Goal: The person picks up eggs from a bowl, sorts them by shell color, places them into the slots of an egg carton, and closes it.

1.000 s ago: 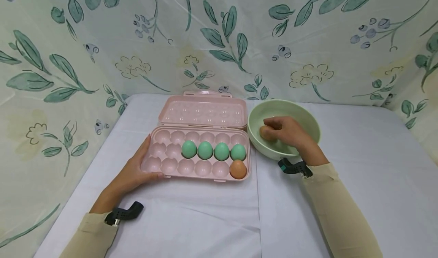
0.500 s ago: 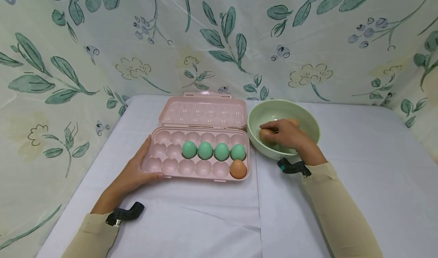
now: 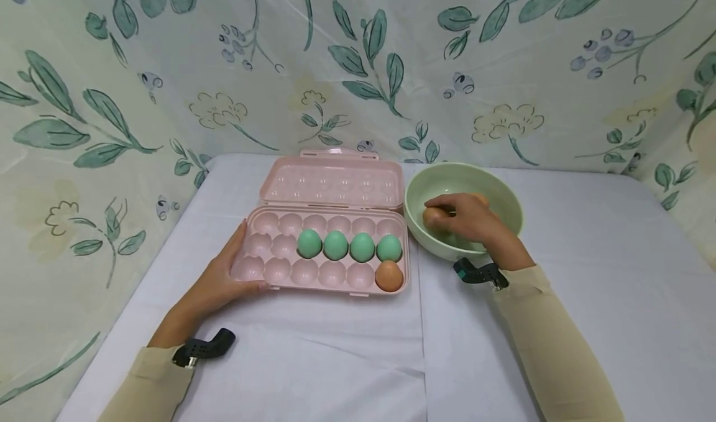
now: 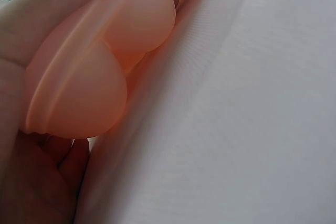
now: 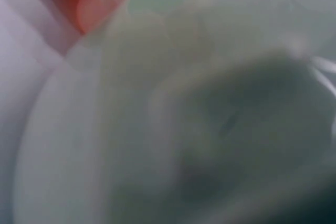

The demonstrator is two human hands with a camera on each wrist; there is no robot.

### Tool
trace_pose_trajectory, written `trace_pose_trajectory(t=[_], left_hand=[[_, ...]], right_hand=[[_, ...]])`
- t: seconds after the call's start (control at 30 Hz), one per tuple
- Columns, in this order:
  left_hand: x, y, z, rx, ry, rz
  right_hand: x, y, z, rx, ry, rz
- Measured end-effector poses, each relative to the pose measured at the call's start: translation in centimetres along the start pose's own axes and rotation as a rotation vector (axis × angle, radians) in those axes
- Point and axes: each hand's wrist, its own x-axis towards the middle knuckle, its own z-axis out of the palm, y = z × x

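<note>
In the head view my left hand (image 3: 224, 273) holds the left end of a pink egg carton (image 3: 319, 287), its thumb along the front edge. The left wrist view shows the thumb over the carton's rim (image 4: 68, 40) and fingertips below. Four-sided cups hold several green eggs (image 3: 335, 246) in the middle row and one brown egg (image 3: 388, 276) at the front right. Inside a light green bowl (image 3: 503, 186), my right hand (image 3: 475, 219) pinches another brown egg (image 3: 434, 218). Part of a further brown egg (image 3: 481, 199) shows behind that hand. The bowl's wall (image 5: 68, 145) fills the right wrist view, blurred.
The carton's lid (image 3: 332, 183) lies open toward the back, its right side close against the bowl. A white cloth (image 3: 335, 360) covers the table. Patterned fabric (image 3: 291, 68) hangs behind and at the sides.
My right hand has shifted slightly within the bowl, still at the brown egg. Another brown egg has come into view behind it. The left hand and carton stay in place.
</note>
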Motion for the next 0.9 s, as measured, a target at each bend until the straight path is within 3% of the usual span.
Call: trace_pose_trajectory(t=[0.63, 0.9], left_hand=[[0.16, 0.08, 0.19, 0.013, 0.004, -0.006], [0.10, 0.12, 0.13, 0.011, 0.005, 0.004]], right_hand=[[0.10, -0.17, -0.37, 0.040, 0.051, -0.013], [0.14, -0.25, -0.39, 0.102, 0.079, -0.037]])
